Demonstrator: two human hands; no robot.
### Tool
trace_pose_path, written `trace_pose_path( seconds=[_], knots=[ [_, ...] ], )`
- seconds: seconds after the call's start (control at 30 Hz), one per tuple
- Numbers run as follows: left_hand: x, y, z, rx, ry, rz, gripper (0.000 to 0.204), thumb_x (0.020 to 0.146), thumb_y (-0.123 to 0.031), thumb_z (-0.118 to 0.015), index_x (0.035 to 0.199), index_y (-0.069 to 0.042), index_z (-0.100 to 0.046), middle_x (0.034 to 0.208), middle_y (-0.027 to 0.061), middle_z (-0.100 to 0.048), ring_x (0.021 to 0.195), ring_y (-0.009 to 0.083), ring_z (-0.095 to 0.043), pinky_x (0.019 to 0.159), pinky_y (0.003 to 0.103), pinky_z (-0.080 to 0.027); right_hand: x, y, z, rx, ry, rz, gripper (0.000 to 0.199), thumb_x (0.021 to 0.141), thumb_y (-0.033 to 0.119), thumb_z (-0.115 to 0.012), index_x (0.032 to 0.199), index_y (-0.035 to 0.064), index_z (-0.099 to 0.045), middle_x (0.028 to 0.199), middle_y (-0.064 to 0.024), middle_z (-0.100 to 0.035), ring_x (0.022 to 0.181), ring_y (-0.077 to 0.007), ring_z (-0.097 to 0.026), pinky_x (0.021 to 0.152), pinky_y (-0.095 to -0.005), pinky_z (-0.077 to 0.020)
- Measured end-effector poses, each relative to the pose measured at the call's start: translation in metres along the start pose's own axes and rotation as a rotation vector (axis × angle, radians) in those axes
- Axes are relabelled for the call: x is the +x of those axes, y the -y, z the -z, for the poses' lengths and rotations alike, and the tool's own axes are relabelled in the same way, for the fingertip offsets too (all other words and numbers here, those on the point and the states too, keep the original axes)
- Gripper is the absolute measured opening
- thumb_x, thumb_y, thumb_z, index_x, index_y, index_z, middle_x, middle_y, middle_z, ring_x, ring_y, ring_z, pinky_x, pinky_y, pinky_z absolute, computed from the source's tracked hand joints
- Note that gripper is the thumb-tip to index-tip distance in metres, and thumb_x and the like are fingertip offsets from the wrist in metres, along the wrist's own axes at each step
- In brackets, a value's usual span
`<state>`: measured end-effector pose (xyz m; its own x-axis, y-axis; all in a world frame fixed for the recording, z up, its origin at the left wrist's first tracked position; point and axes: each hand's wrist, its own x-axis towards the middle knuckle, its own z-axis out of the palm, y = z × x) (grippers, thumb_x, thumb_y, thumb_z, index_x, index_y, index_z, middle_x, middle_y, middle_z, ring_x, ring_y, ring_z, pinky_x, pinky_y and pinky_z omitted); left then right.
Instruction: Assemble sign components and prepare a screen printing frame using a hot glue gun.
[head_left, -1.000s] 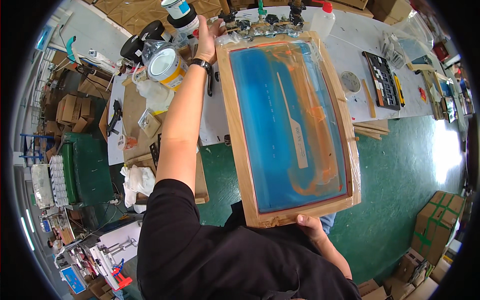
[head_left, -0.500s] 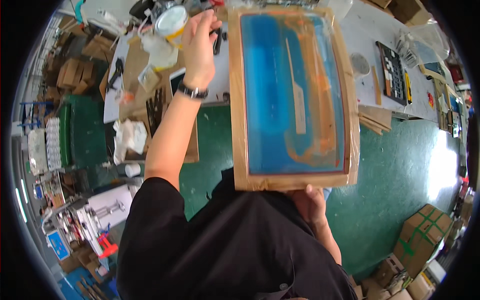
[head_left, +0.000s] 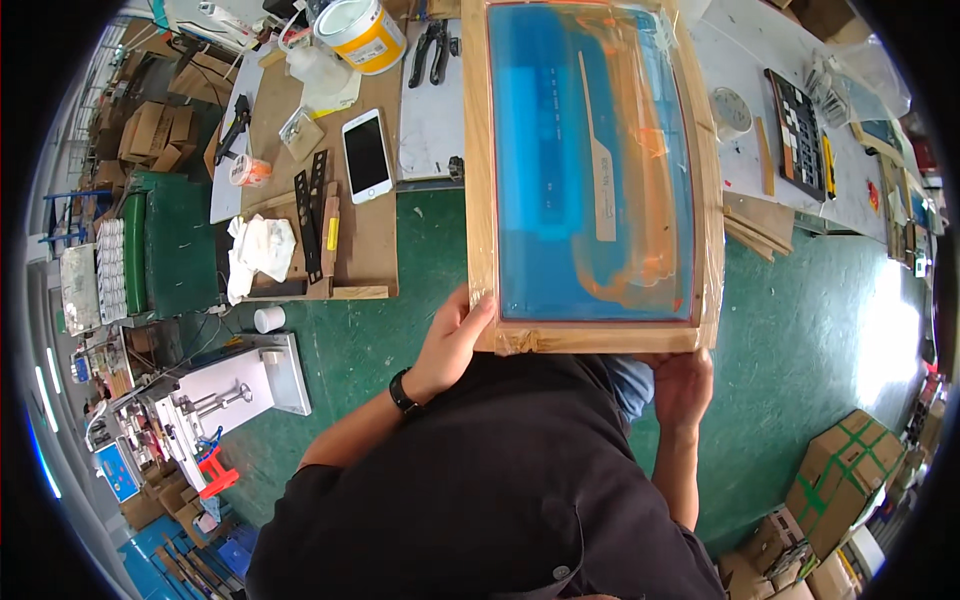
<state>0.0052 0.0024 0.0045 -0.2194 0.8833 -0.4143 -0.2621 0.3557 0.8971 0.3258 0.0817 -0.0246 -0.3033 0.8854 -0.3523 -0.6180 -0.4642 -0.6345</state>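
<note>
Before me is a screen printing frame [head_left: 545, 200], a wooden border around blue mesh smeared with orange, with a narrow pale strip shape in the mesh. Its near end is toward my body and its far end reaches over the table. My left hand [head_left: 450, 345] grips the frame's near left corner, thumb on the wood and the other fingers hidden below. Under the near right corner is my right hand [head_left: 685, 385], its curled fingers against the lower side of the wood and partly hidden.
On the left bench lie a white phone [head_left: 368, 155], pliers [head_left: 430, 52], a yellow-and-white tub [head_left: 362, 38], a white cloth [head_left: 262, 250] and dark slotted bars [head_left: 312, 215]. The right table [head_left: 735, 170] bears a black tray [head_left: 795, 135] and a round container [head_left: 731, 112].
My left hand has come down from above the left bench and taken hold of the frame's near left corner. The frame has shifted slightly away from me; my right hand has slid toward its right corner.
</note>
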Motion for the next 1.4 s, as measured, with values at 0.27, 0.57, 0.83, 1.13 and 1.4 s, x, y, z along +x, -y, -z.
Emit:
trace_pose_path(
  seconds=[0.27, 0.57, 0.83, 1.13, 1.4],
  knots=[
    [0.013, 0.008, 0.002, -0.103, 0.023, -0.003, 0.036, 0.111, -0.021, -0.048, 0.138, 0.001, -0.053, 0.117, 0.0043, -0.062, 0.102, 0.0109, -0.053, 0.094, 0.026, -0.042, 0.060, 0.112, -0.057, -1.020, -0.485, 0.891, 0.038, 0.100, 0.011, -0.058, 0.136, 0.0007, -0.057, 0.118, -0.0093, -0.066, 0.105, -0.0205, -0.063, 0.092, -0.0347, -0.0507],
    [0.019, 0.004, 0.005, -0.152, 0.056, 0.009, 0.042, 0.111, -0.020, -0.046, 0.148, 0.001, -0.046, 0.135, 0.0082, -0.059, 0.118, 0.0144, -0.053, 0.105, 0.030, -0.040, 0.203, 0.048, -0.231, -2.455, 0.549, 0.609, 0.042, 0.095, 0.010, -0.058, 0.136, 0.0051, -0.062, 0.078, -0.0125, -0.070, 0.061, -0.0293, -0.068, 0.058, -0.0395, -0.0557],
    [0.025, 0.004, 0.013, -0.243, 0.162, 0.061, 0.047, 0.110, -0.019, -0.046, 0.153, 0.001, -0.041, 0.140, 0.0082, -0.057, 0.123, 0.0165, -0.052, 0.109, 0.033, -0.039, 0.243, 0.030, -0.238, -2.400, 0.560, 0.541, 0.044, 0.094, 0.011, -0.056, 0.137, 0.0039, -0.063, 0.076, -0.0143, -0.072, 0.065, -0.0308, -0.070, 0.061, -0.0385, -0.0575],
    [0.025, 0.008, 0.012, -0.210, 0.143, 0.020, 0.045, 0.110, -0.019, -0.047, 0.151, 0.001, -0.044, 0.137, 0.0081, -0.059, 0.121, 0.0164, -0.053, 0.107, 0.032, -0.040, 0.259, 0.033, -0.244, -2.367, 0.551, 0.562, 0.040, 0.096, 0.011, -0.054, 0.132, 0.0052, -0.069, 0.085, -0.0155, -0.075, 0.069, -0.0315, -0.072, 0.067, -0.0392, -0.0592],
    [0.025, 0.011, 0.006, -0.242, 0.091, 0.020, 0.040, 0.110, -0.019, -0.046, 0.144, 0.001, -0.050, 0.133, 0.0081, -0.062, 0.114, 0.0155, -0.055, 0.103, 0.031, -0.042, 0.244, 0.027, -0.228, -2.407, 0.593, 0.658, 0.039, 0.095, 0.012, -0.055, 0.132, 0.0056, -0.069, 0.084, -0.0154, -0.075, 0.069, -0.0306, -0.072, 0.067, -0.0392, -0.0590]
  ],
)
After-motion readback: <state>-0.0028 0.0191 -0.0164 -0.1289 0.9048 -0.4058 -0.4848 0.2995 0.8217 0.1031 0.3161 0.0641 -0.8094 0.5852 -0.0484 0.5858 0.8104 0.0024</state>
